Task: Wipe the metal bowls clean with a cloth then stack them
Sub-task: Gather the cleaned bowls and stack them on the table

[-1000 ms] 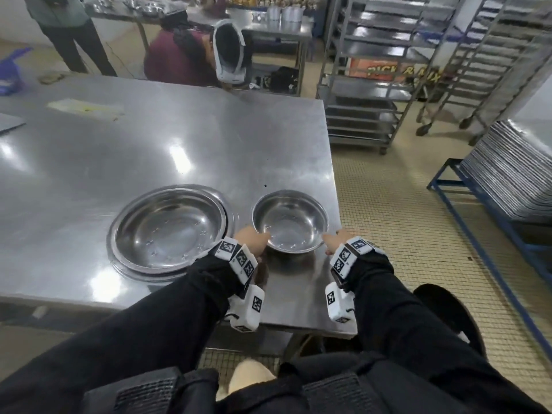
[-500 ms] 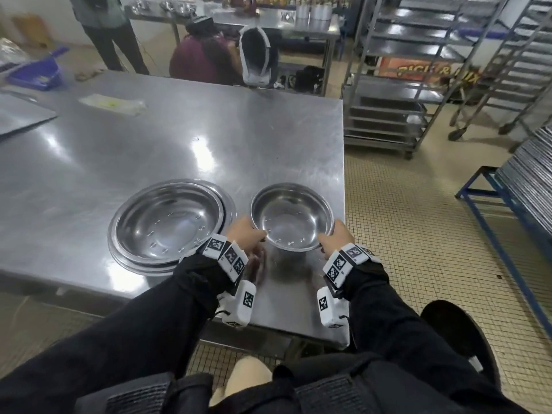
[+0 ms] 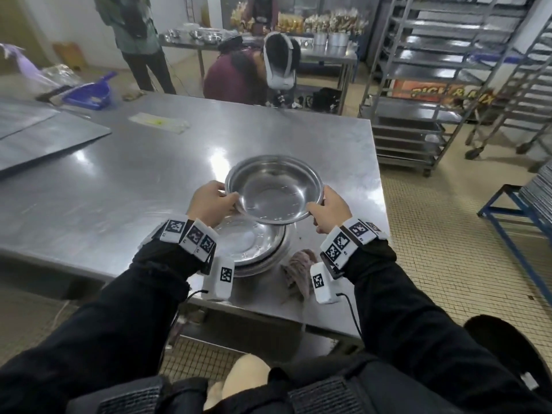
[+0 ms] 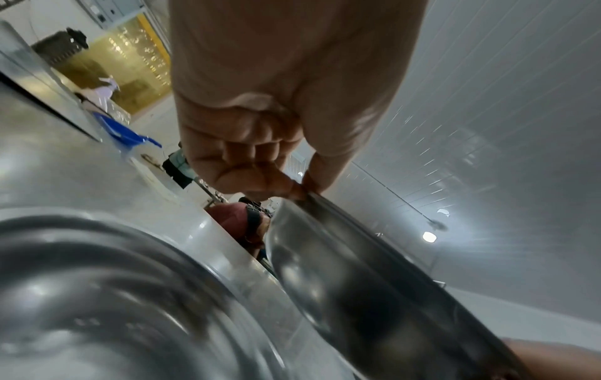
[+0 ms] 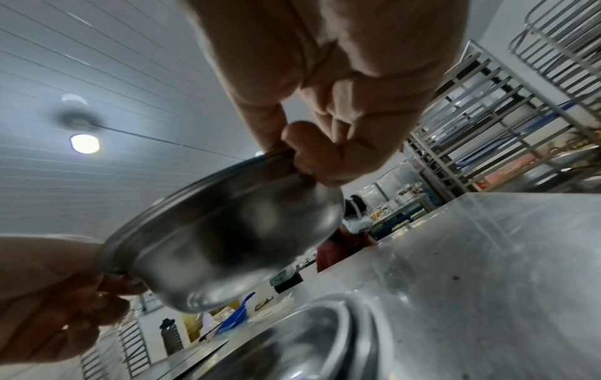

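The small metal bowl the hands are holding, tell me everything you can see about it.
The small metal bowl is round, shiny and steel-looking, with a rolled rim, sloping walls and a flat base. It looks empty. It is held in the air, open side up and tilted toward the person, above the larger stacked bowls on the steel table. The left hand pinches its rim on one side, the right hand on the opposite side. It does not touch the cloth lying beside the stack.

Small bowl (image 3: 273, 189) above large bowls (image 3: 251, 243); cloth (image 3: 298, 274) right.
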A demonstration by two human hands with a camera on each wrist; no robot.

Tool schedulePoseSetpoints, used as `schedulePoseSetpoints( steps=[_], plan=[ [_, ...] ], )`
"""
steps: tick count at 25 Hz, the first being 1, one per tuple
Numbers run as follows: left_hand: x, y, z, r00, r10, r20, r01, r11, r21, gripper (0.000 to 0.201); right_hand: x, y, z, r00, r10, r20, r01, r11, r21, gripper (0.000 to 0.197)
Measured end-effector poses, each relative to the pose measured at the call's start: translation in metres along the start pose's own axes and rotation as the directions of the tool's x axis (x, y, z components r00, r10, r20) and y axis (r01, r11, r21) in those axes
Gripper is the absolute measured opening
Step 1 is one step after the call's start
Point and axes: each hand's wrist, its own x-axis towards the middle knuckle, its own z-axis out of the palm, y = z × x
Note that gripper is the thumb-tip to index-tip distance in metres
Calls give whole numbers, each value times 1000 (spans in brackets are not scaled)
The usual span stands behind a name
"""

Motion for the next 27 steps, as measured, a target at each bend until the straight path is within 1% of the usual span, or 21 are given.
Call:
schedulePoseSetpoints(
  steps=[1, 3, 5, 7, 10, 12, 14, 16, 18, 19, 20, 21, 22, 23, 24, 25, 26, 27],
  plan=[
    [1, -8, -13, 1000, 8, -11, -8, 1000, 28, 30, -1, -7, 15, 1000, -5, 11, 6, 1000, -13, 17],
    [3, -26, -33, 999, 36, -24, -32, 989, 147, 34, -3, -16, 43, 999, 6, 39, -3, 998, -59, 18],
    [6, -49, -47, 999, 42, -8, -39, 969, 244, 32, -4, -16, 72, 997, 29, 65, -21, 993, -119, 26],
    [8, -69, -53, 999, 13, 36, -23, 954, 299, 31, -6, -13, 94, 995, 47, 86, -29, 979, -204, 36],
    [5, -88, -50, 991, -19, 134, -34, 924, 381, 27, -15, -8, 106, 996, 48, 71, -27, 960, -278, 54],
    [1, -97, -46, 981, -13, 194, -73, 900, 430, 24, -22, -4, 107, 997, 32, 68, -7, 940, -341, 61],
    [1, -106, -43, 977, -20, 212, -77, 894, 442, 41, -26, -2, 107, 995, 74, 66, -34, 877, -480, 65],
    [3, -114, -41, 980, -67, 190, -18, 909, 417, 61, -27, 1, 107, 990, 140, 21, -101, 804, -586, 67],
    [11, -120, -37, 975, -178, 136, 116, 921, 372, 80, -27, 2, 104, 968, 243, -66, -236, 782, -577, 78],
    [13, -121, -36, 962, -238, 136, 178, 919, 351, 84, -25, 2, 101, 948, 310, -74, -298, 779, -552, 83],
    [13, -120, -35, 946, -285, 154, 226, 922, 315, 80, -24, 0, 99, 928, 368, -46, -336, 780, -528, 85],
    [15, -119, -34, 933, -313, 179, 260, 928, 265, 69, -22, -1, 97, 910, 414, 2, -356, 786, -505, 82],
    [13, -118, -33, 925, -325, 197, 286, 936, 205, 56, -20, -3, 96, 896, 441, 44, -365, 792, -490, 74],
    [12, -117, -31, 919, -339, 202, 313, 938, 148, 45, -19, -5, 95, 891, 451, 59, -370, 793, -485, 66],
    [10, -117, -29, 915, -353, 198, 341, 936, 90, 41, -15, -3, 95, 893, 446, 62, -366, 799, -476, 64],
    [6, -115, -28, 907, -371, 197, 372, 927, 34, 44, -13, -2, 94, 893, 445, 65, -363, 799, -480, 69],
    [2, -116, -26, 903, -382, 198, 392, 920, -9, 51, -16, -3, 93, 893, 444, 72, -362, 804, -471, 72],
    [-2, -117, -24, 901, -389, 190, 402, 915, -35, 58, -18, -4, 91, 895, 440, 74, -354, 801, -482, 72]
  ],
)
